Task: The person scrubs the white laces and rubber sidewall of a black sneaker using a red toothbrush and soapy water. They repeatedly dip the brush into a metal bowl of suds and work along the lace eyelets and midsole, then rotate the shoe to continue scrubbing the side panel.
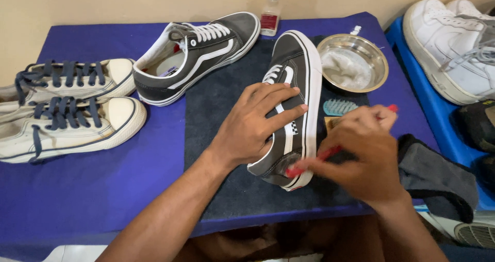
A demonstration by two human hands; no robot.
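1. Dark grey suede and canvas make up the upper of the low-top sneaker [294, 87], with a white side stripe, white laces, a thick white rubber sole wall and a small checkered tab near the heel.
2. This sneaker lies tipped on its side on a dark grey mat [216, 117] in the middle of a blue table [103, 190], toe towards the wall, heel towards the person.
3. The left hand [258, 120] lies flat over the sneaker's side, fingers spread across the stripe and pressing it down; it grips nothing else.
4. The right hand [361, 154] is closed around a red toothbrush [330, 153], whose head touches the sneaker's heel at the edge of the sole.
5. Its matching sneaker [198, 51] rests upright at the mat's far left corner.
6. A steel bowl [353, 61] holding pale foamy liquid stands just right of the toe, with a teal brush [337, 106] below it.
7. A small clear bottle [270, 13] stands by the wall.
8. Two cream sneakers with navy laces [67, 107] sit at the left, white sneakers [448, 40] at the right, and a grey cloth [438, 179] near the right wrist.
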